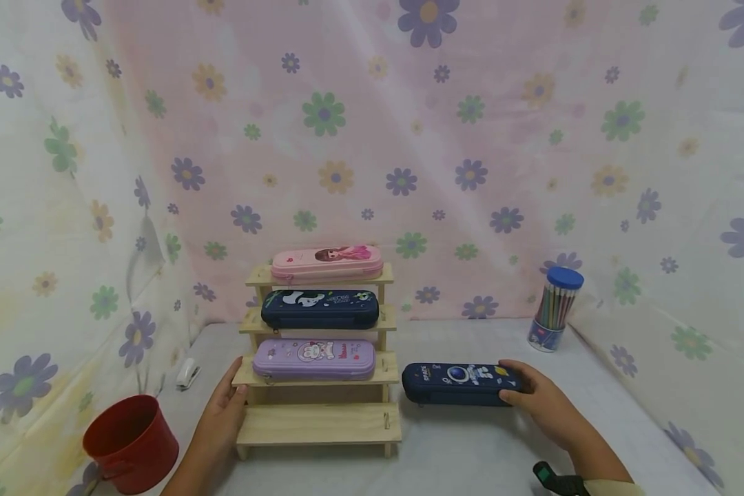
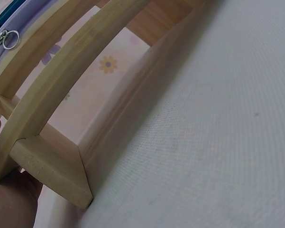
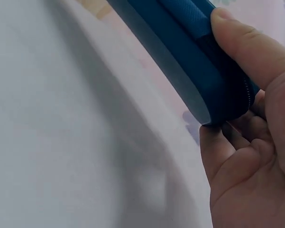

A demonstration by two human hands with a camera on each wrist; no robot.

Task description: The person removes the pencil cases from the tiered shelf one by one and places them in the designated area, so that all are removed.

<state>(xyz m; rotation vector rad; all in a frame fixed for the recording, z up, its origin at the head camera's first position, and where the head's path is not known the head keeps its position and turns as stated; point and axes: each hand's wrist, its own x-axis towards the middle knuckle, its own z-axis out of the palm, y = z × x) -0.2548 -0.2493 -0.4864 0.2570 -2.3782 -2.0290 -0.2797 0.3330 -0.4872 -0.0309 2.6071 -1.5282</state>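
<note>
A flowered cloth (image 1: 409, 138) hangs behind and beside a table (image 1: 471, 448) covered in pale grey fabric. The right hand (image 1: 542, 403) grips the right end of a dark blue pencil case (image 1: 455, 384) printed with an astronaut; its fingers (image 3: 249, 45) curl over the top edge and the thumb sits under the end, as the right wrist view shows. The case lies on the table just right of a stepped wooden rack (image 1: 319, 420), near its lowest step. The left hand (image 1: 223, 406) rests against the rack's left side, its fingers straight along the wood by the second step; the left wrist view shows the palm touching the rack's foot (image 2: 52, 173). On the rack lie a lilac case (image 1: 314, 358), above it a dark panda case (image 1: 319, 308), and on top a pink case (image 1: 326, 262). A red bucket (image 1: 131, 442) stands at the left front, a small white stapler (image 1: 187, 373) behind it. A tube of pencils (image 1: 555, 310) with a blue lid stands at the right rear.
</note>
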